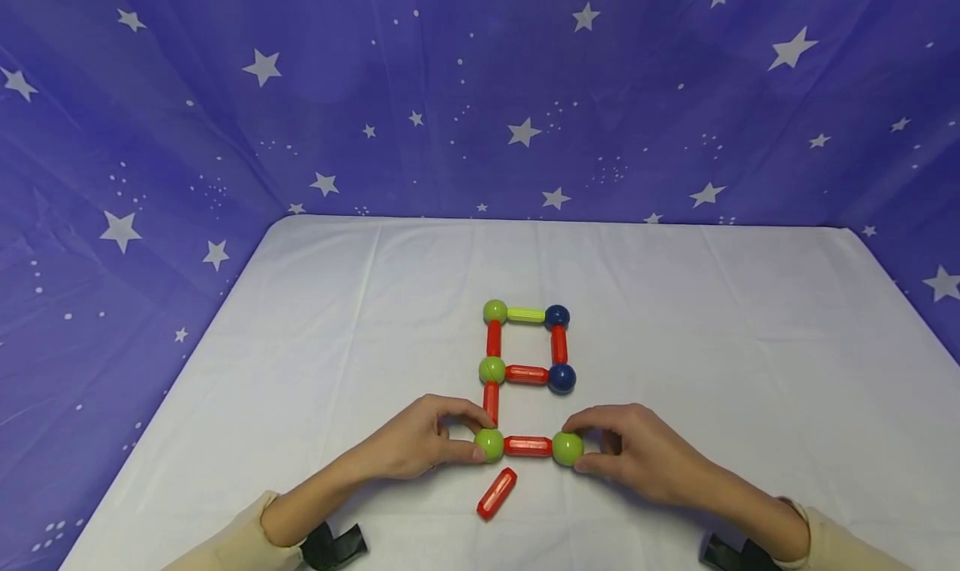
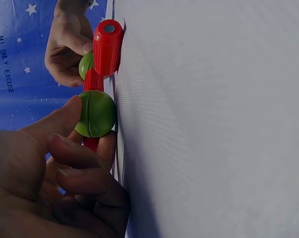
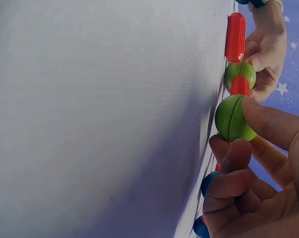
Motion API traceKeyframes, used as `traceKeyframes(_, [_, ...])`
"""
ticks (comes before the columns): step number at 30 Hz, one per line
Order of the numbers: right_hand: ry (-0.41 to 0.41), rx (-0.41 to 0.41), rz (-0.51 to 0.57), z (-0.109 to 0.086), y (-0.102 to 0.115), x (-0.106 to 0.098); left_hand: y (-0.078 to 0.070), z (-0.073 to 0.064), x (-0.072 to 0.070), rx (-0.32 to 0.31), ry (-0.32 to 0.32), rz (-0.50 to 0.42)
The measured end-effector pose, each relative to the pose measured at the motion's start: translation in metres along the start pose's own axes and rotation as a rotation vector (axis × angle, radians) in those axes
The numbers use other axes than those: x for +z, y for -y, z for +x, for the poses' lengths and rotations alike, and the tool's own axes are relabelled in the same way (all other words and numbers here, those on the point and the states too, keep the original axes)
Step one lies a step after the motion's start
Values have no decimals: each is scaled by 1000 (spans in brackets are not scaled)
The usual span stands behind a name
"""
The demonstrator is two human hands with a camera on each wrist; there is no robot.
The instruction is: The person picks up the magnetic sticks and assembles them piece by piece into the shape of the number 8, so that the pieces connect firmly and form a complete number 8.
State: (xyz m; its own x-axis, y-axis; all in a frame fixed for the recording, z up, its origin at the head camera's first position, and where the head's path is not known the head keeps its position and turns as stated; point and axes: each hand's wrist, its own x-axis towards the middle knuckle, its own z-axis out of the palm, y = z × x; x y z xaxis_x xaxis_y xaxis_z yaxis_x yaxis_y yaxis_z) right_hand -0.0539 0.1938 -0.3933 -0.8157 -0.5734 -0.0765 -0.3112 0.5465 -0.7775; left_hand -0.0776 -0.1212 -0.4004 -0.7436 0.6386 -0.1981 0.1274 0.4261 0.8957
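My left hand (image 1: 416,439) pinches a green ball (image 1: 490,445) at the near left corner of a figure of balls and rods. Between thumb and fingers, my right hand (image 1: 645,453) holds another green ball (image 1: 567,448). A red rod (image 1: 528,446) joins these two balls. From the left ball a second red rod (image 1: 491,402) runs up to a green ball (image 1: 492,370). Beyond it, red rods (image 1: 527,375), a yellow-green rod (image 1: 527,314), a green ball (image 1: 495,312) and blue balls (image 1: 561,378) form a closed square.
One loose red rod (image 1: 497,494) lies slanted on the white-covered table (image 1: 712,321), nearer than the figure. Black straps (image 1: 333,546) sit at both wrists. A blue star-patterned cloth (image 1: 450,87) hangs behind the table.
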Motion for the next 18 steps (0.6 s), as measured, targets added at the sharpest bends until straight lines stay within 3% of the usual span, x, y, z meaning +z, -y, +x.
traceKeyframes(18, [33, 42, -16, -1, 1, 0, -1, -1, 1, -2, -4, -9])
